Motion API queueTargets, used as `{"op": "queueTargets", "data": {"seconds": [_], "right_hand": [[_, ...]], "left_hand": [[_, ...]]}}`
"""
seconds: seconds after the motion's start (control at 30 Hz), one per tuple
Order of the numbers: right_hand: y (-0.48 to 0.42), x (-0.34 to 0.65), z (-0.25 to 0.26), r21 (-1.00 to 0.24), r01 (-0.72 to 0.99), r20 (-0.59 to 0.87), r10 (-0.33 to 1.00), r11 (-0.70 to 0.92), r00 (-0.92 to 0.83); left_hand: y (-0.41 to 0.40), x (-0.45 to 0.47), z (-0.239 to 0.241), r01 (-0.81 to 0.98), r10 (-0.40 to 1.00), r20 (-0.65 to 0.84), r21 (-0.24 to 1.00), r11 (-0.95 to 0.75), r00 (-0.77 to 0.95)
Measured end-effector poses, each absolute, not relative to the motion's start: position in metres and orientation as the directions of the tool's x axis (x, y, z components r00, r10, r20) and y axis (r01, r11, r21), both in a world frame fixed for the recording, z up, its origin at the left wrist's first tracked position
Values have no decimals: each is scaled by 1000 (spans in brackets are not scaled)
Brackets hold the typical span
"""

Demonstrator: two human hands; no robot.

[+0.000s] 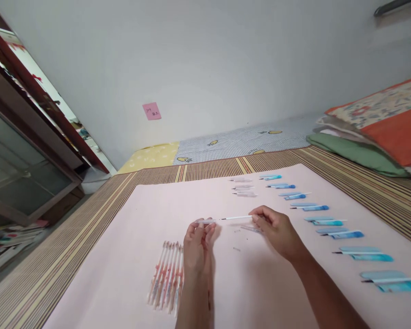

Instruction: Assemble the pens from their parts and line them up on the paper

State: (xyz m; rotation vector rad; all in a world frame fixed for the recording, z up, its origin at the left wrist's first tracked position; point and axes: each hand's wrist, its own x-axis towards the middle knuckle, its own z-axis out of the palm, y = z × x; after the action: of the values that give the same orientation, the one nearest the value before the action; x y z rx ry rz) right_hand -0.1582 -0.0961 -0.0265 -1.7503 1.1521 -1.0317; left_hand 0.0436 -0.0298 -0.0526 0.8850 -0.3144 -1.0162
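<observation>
My left hand (pixel 196 246) pinches a slim, pale translucent pen part (pixel 207 221) between thumb and fingers. In my right hand (pixel 277 230) is a white pen refill (pixel 238 217), gripped near its right end, its dark tip pointing left at the pen part. A small gap separates the two. Below my right fingers lies a clear tube-like piece (pixel 248 228), partly hidden. Small clear bits (pixel 237 249) rest on the pink sheet between my hands. Beside my left wrist, several white pens with reddish patterns (pixel 166 276) lie side by side, partly covered by the forearm.
Sets of blue pen parts with refills (pixel 320 208) run down the right side of the pink sheet (pixel 157 205). Several pale pen parts (pixel 244 188) lie at its far edge. A striped mat (pixel 102 214) surrounds it. Folded bedding (pixel 370 151) is piled at far right.
</observation>
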Motion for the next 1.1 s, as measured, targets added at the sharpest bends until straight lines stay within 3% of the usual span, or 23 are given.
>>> {"op": "queueTargets", "data": {"seconds": [0.27, 0.47, 0.67, 1.1], "right_hand": [[-88, -142, -31, -945, -217, 182, -944, -246, 276], [-91, -134, -50, -978, -96, 143, -936, -183, 322], [-99, -150, -45, -970, -139, 167, -962, -200, 215], [-92, -152, -30, -944, -201, 206, -943, -262, 261]], "left_hand": [[-25, 30, -37, 574, -865, -90, 781, 247, 494], [-23, 26, -30, 479, -814, -55, 830, 285, 579], [-21, 36, -30, 568, -789, -98, 749, 343, 606], [-21, 35, -23, 636, -800, -149, 697, 333, 582]]}}
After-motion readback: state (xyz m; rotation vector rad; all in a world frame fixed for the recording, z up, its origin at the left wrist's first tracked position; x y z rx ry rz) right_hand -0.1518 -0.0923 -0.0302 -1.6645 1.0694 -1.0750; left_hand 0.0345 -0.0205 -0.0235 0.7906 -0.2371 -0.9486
